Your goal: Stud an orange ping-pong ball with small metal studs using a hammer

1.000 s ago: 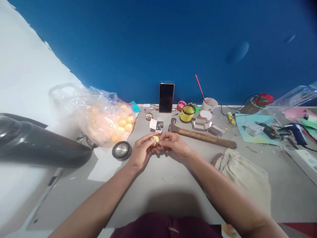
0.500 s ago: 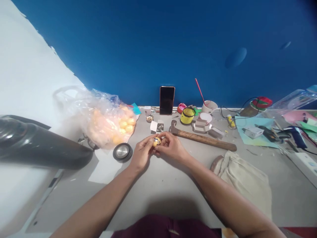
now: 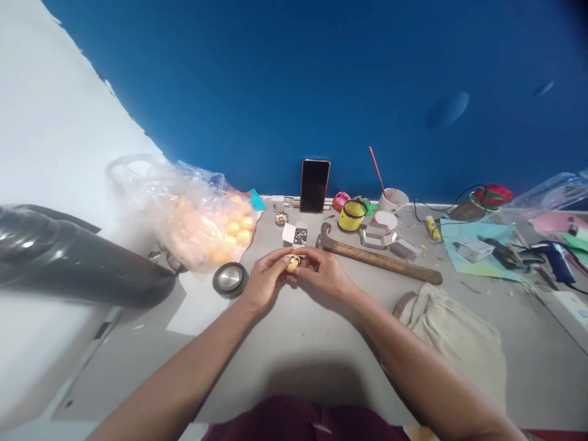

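Between my two hands, above the table's middle, is a small yellow ball (image 3: 293, 264) with dark and shiny spots on its face. My left hand (image 3: 267, 279) pinches it from the left, thumb on the near side. Curled fingers of my right hand (image 3: 325, 272) close on it from the right; part of the ball is hidden by them. Just beyond the hands stands a small open box (image 3: 300, 236) of tiny dark and shiny pieces. A round black lid (image 3: 229, 279) with a metal centre lies left of my left hand.
A clear plastic bag (image 3: 202, 226) of orange balls and a dark cylinder (image 3: 92, 263) stand left. A phone (image 3: 315, 185) leans on the blue wall. A hammer (image 3: 381, 260), yellow tape roll (image 3: 353, 215), white cup (image 3: 393, 202) and beige cloth (image 3: 454, 337) lie right.
The ball has turned slightly between my fingers, and its markings show differently. My right fingers have closed in nearer to it. The whole view has shifted a little.
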Demonstrator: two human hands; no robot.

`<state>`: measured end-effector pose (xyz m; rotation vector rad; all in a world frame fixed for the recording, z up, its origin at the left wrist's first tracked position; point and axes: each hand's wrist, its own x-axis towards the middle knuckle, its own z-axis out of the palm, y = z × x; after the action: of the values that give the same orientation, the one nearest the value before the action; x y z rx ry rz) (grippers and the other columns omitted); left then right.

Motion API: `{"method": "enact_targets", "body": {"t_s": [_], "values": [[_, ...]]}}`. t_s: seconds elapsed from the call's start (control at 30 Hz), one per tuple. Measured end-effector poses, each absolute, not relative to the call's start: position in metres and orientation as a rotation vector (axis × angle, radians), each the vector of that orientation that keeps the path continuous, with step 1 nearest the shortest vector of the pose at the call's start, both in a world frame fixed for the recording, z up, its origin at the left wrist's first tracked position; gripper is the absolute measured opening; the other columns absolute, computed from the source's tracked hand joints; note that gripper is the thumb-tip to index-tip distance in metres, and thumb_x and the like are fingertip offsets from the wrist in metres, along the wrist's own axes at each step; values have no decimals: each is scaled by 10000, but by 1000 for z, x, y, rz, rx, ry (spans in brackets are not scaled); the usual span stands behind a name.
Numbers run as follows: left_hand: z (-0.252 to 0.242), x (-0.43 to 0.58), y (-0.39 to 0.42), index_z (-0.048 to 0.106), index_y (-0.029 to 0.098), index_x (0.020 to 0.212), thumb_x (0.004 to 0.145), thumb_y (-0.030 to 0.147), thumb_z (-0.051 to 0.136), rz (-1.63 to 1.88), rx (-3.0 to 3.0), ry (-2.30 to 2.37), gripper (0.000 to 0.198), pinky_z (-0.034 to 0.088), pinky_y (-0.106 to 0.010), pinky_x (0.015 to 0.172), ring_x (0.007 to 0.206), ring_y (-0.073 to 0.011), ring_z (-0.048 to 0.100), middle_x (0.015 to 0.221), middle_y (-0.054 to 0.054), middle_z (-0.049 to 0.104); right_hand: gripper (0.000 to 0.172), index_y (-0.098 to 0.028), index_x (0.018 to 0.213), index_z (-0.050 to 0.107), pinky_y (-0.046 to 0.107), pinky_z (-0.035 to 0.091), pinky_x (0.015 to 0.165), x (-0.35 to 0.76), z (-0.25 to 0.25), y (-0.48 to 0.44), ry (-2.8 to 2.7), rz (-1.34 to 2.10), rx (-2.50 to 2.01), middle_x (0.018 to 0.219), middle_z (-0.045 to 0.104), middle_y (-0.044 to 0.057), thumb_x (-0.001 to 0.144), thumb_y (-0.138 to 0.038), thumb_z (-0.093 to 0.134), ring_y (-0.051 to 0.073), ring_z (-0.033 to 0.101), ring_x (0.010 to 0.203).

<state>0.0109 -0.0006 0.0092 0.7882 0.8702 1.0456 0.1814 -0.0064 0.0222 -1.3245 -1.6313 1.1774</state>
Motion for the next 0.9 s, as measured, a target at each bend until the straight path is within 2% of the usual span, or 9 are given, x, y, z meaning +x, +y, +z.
{"method": "enact_targets", "body": {"t_s": [0.2, 0.37, 0.47, 0.57, 0.63, 0.7, 0.8, 0.9], "values": [[9, 11, -1, 766, 121, 1122, 761, 305, 828, 1027, 775, 852, 410, 561, -291, 649, 652, -151, 679, 873, -81, 754, 292, -222, 1098, 745, 239, 388, 602, 181, 23, -6, -1668, 1110, -1357, 670, 613, -51, 813, -259, 690, 109, 507, 599], [15, 9, -5, 722, 154, 1229, 744, 293, 847, 1020, 943, 886, 520, 574, -346, 763, 761, -172, 693, 1059, -94, 758, 303, -214, 1104, 726, 233, 413, 610, 195, 34, -2, -1758, 1093, -1311, 714, 676, -41, 805, -233, 683, 116, 559, 622], [16, 9, -6, 700, 141, 1236, 742, 293, 852, 1010, 1034, 973, 540, 559, -342, 748, 734, -167, 673, 880, -60, 751, 315, -214, 1131, 706, 247, 444, 649, 217, 44, 4, -1854, 1049, -1349, 821, 729, -14, 820, -244, 677, 127, 599, 659], [15, 8, -4, 698, 150, 1215, 689, 253, 886, 990, 1006, 992, 568, 544, -314, 716, 704, -150, 658, 780, -23, 716, 320, -236, 1133, 696, 282, 444, 719, 239, 47, 12, -1992, 696, -1668, 964, 728, 23, 813, -241, 685, 177, 635, 817], [14, 8, -3, 709, 156, 1163, 659, 232, 901, 983, 937, 941, 545, 554, -315, 723, 706, -145, 664, 797, -19, 705, 314, -223, 1110, 695, 322, 437, 772, 248, 44, 16, -2141, 450, -1910, 1063, 702, 80, 798, -258, 709, 252, 623, 991], [13, 7, -2, 709, 169, 1093, 639, 210, 909, 978, 835, 867, 498, 576, -332, 758, 752, -157, 691, 855, -26, 706, 292, -200, 1084, 692, 360, 431, 816, 252, 39, 19, -2246, 276, -2064, 1114, 666, 125, 806, -289, 712, 306, 586, 1083], [14, 5, -1, 685, 189, 1021, 622, 165, 909, 962, 743, 781, 458, 601, -344, 791, 863, -191, 725, 1022, -53, 715, 256, -193, 1064, 685, 376, 421, 844, 251, 31, 22, -2275, 208, -2127, 1098, 644, 131, 842, -320, 682, 313, 563, 1096], [15, 4, 0, 681, 189, 1010, 636, 161, 900, 942, 776, 763, 435, 608, -317, 750, 846, -182, 725, 1088, -65, 706, 215, -200, 1039, 681, 351, 416, 802, 252, 26, 24, -2241, 273, -2141, 1081, 643, 117, 869, -329, 652, 293, 571, 1066]]}}
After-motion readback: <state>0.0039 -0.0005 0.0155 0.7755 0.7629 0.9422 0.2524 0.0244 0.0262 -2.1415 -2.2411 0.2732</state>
